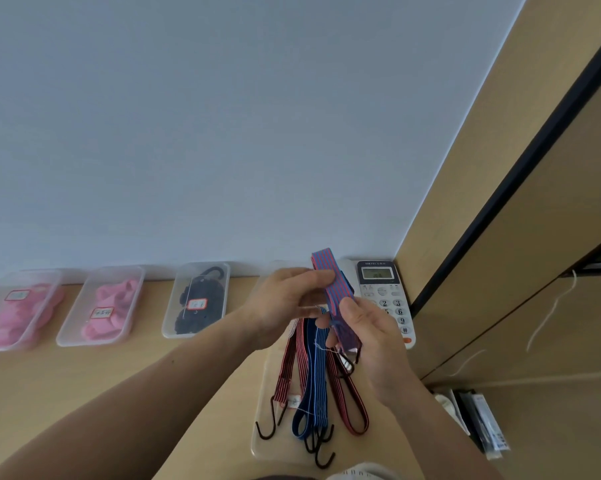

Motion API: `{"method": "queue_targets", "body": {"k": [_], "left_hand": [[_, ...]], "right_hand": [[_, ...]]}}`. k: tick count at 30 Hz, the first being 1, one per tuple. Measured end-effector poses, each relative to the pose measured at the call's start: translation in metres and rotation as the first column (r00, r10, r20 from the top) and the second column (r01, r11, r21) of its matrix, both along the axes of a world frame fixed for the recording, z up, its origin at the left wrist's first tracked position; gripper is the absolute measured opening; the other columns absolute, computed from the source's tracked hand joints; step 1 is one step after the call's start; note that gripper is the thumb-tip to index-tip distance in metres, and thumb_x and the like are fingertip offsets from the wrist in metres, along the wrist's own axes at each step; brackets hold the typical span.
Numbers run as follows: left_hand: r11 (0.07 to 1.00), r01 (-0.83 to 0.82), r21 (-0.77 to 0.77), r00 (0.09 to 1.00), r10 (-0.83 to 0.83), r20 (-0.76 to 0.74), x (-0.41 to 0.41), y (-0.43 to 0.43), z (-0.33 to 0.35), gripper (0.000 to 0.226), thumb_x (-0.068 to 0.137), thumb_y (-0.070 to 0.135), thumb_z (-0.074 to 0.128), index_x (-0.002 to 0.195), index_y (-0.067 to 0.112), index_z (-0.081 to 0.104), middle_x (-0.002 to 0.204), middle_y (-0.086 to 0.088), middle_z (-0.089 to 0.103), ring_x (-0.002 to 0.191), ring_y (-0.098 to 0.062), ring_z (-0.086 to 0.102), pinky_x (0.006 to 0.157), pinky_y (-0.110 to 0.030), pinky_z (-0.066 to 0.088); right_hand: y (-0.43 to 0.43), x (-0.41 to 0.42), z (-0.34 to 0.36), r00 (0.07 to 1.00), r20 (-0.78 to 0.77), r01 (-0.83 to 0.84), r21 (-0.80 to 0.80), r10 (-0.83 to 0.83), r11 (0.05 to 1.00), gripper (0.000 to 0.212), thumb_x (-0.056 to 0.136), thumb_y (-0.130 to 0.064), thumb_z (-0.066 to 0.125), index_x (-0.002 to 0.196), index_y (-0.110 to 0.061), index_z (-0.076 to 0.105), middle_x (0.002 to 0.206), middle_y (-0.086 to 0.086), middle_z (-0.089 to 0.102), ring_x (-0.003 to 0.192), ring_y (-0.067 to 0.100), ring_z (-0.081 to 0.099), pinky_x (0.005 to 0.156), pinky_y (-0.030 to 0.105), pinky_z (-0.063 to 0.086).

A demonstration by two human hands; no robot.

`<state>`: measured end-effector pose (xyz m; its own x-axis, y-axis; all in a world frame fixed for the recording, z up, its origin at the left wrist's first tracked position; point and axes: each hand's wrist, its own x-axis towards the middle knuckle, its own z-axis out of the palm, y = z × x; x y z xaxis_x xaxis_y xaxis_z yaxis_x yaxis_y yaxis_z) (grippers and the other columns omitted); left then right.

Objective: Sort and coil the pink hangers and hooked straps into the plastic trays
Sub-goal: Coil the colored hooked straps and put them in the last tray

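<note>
- Folding a red-and-blue striped strap (328,275) into a flat bundle, both hands work above the nearest tray (257,445). The left hand (288,299) pinches the upper folds between thumb and curled fingers. The right hand (368,337) curls round the lower end, where a dark hook hangs.
- Holding the bundle lifted probably lets the folds stack without snagging on what lies below (a judgement, not something seen).
- The loose straps (313,375) lie lengthwise in that tray, and their hooks (321,455) reach over its near rim. The bundle would likely fit best in the far half, under the hands.
- The pink hangers (112,306) fill two trays at the wall (223,133), with a black-filled tray (170,306) beside them. All three are well apart to the left, with bare desk (153,368) between.
- A telephone (378,275) sits just beside the tray's far right corner, and the cabinet (534,237) closes that side. Open room for the arms lies leftward and toward the person.
</note>
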<state>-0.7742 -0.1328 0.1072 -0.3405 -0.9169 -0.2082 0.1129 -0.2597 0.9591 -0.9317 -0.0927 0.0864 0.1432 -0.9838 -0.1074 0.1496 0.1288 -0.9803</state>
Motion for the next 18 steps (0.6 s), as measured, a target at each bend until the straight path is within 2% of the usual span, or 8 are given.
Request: {"method": "queue_targets", "body": {"k": [3, 6, 8, 10, 12, 15, 18], "left_hand": [[0.996, -0.086, -0.030, 0.996, 0.086, 0.005, 0.000, -0.006, 0.000, 0.037, 0.081, 0.028, 0.064, 0.106, 0.001, 0.065, 0.094, -0.013, 0.072, 0.085, -0.028, 0.064, 0.099, -0.056, 0.045], [0.993, -0.095, -0.073, 0.995, 0.096, 0.009, 0.001, -0.008, 0.002, 0.037, 0.082, 0.024, 0.065, 0.111, 0.001, 0.063, 0.096, -0.014, 0.072, 0.087, -0.032, 0.065, 0.097, -0.058, 0.046], [0.982, -0.135, -0.129, 0.990, 0.138, 0.016, 0.002, -0.009, 0.003, 0.040, 0.080, 0.021, 0.067, 0.116, 0.004, 0.059, 0.098, -0.009, 0.074, 0.088, -0.027, 0.067, 0.091, -0.052, 0.051], [0.970, -0.138, -0.202, 0.988, 0.148, 0.037, 0.002, -0.009, 0.002, 0.045, 0.079, 0.017, 0.069, 0.121, 0.008, 0.055, 0.106, -0.006, 0.074, 0.090, -0.023, 0.069, 0.085, -0.041, 0.054], [0.963, -0.092, -0.255, 0.993, 0.108, 0.049, 0.003, -0.009, 0.000, 0.047, 0.080, 0.014, 0.070, 0.124, 0.014, 0.053, 0.115, -0.005, 0.071, 0.096, -0.023, 0.071, 0.087, -0.037, 0.056], [0.916, -0.011, -0.402, 0.970, 0.107, 0.218, 0.003, -0.007, -0.004, 0.052, 0.079, 0.025, 0.072, 0.127, 0.024, 0.052, 0.116, 0.004, 0.069, 0.106, -0.016, 0.068, 0.092, -0.038, 0.054], [0.791, 0.109, -0.602, 0.872, 0.214, 0.439, 0.003, -0.005, -0.010, 0.050, 0.080, 0.033, 0.069, 0.127, 0.036, 0.051, 0.121, 0.019, 0.063, 0.115, -0.004, 0.059, 0.091, -0.035, 0.051]], "right_hand": [[-0.001, 0.001, 0.001, 1.000, 0.002, 0.017, 0.026, -0.017, 1.000, 0.037, 0.085, -0.037, 0.058, 0.096, -0.003, 0.066, 0.078, 0.017, 0.071, 0.057, 0.020, 0.063, 0.056, 0.025, 0.053], [-0.002, 0.000, 0.002, 1.000, 0.011, 0.002, 0.067, -0.003, 0.998, 0.025, 0.089, -0.028, 0.059, 0.096, -0.005, 0.066, 0.078, 0.018, 0.071, 0.059, 0.022, 0.064, 0.055, 0.026, 0.053], [-0.002, -0.001, 0.000, 1.000, -0.017, 0.010, 0.107, -0.009, 0.994, 0.016, 0.095, -0.019, 0.057, 0.096, -0.005, 0.065, 0.079, 0.019, 0.072, 0.059, 0.022, 0.064, 0.053, 0.027, 0.048], [-0.003, -0.002, -0.004, 0.998, -0.050, 0.034, 0.132, -0.028, 0.991, 0.016, 0.098, -0.017, 0.055, 0.095, -0.005, 0.064, 0.078, 0.018, 0.073, 0.059, 0.020, 0.065, 0.053, 0.027, 0.044], [-0.004, -0.002, -0.004, 0.997, -0.055, 0.053, 0.150, -0.045, 0.987, 0.017, 0.098, -0.018, 0.055, 0.094, -0.005, 0.065, 0.079, 0.019, 0.073, 0.060, 0.021, 0.065, 0.053, 0.026, 0.045], [-0.005, -0.001, -0.003, 0.997, 0.032, 0.065, 0.190, -0.072, 0.980, 0.023, 0.098, -0.020, 0.052, 0.092, -0.007, 0.070, 0.085, 0.023, 0.073, 0.060, 0.020, 0.062, 0.056, 0.027, 0.042], [-0.009, 0.001, 0.001, 0.977, 0.187, 0.050, 0.266, -0.103, 0.963, 0.032, 0.094, -0.036, 0.053, 0.100, -0.011, 0.073, 0.087, 0.015, 0.073, 0.063, 0.017, 0.063, 0.062, 0.030, 0.040]]}}
